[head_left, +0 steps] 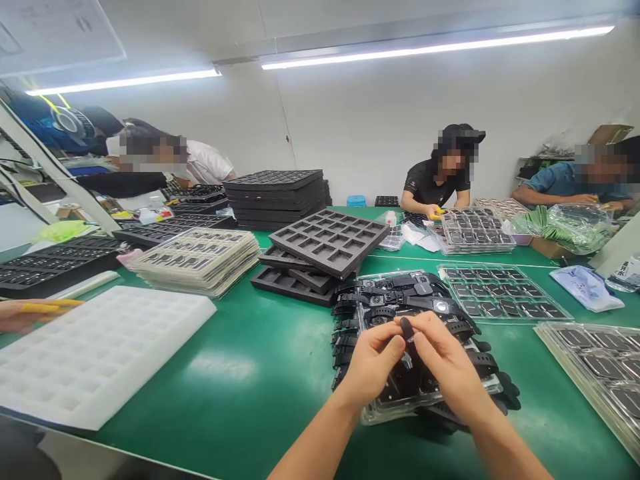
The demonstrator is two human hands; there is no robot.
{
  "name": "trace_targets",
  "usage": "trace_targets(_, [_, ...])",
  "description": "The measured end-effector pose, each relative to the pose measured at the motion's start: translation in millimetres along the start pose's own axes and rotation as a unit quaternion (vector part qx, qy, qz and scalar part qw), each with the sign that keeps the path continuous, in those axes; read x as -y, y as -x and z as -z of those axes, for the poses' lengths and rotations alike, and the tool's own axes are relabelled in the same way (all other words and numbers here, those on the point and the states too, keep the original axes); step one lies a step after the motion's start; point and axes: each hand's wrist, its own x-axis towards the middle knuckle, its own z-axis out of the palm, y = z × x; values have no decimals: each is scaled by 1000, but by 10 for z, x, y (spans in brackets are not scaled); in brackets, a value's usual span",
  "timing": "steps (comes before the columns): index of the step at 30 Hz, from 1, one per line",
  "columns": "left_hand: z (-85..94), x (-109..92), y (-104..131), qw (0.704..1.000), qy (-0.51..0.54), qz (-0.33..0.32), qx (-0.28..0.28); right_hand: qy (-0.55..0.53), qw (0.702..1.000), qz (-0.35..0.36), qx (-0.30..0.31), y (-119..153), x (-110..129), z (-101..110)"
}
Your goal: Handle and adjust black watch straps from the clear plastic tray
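My left hand and my right hand meet over a pile of black watches. Between my fingertips the rounded end of a black watch strap sticks up, pinched from both sides; the rest of it is hidden by my fingers. The watches lie on a clear plastic tray, their straps hanging over its sides. One watch just beyond my right hand shows a round, shiny back.
Black foam trays lean in a pile behind the watches. A white foam block and stacked pale trays lie left. Filled clear trays stand right. Co-workers sit across; another person's hand with yellow finger covers reaches in left.
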Motion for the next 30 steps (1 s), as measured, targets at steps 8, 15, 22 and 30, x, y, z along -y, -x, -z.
trace_targets(8, [-57,-30,19,979,176,106,13,-102,993,-54,-16,-182,160,-20])
trace_targets(15, [11,-6,30,980,128,140,56,-254,946,-143,-138,-283,167,-118])
trace_targets(22, [42,53,26,978,104,156,97,-258,934,-142,-203,-333,217,-87])
trace_targets(30, [41,26,25,986,46,110,115,-222,950,-119,-182,-345,148,-23])
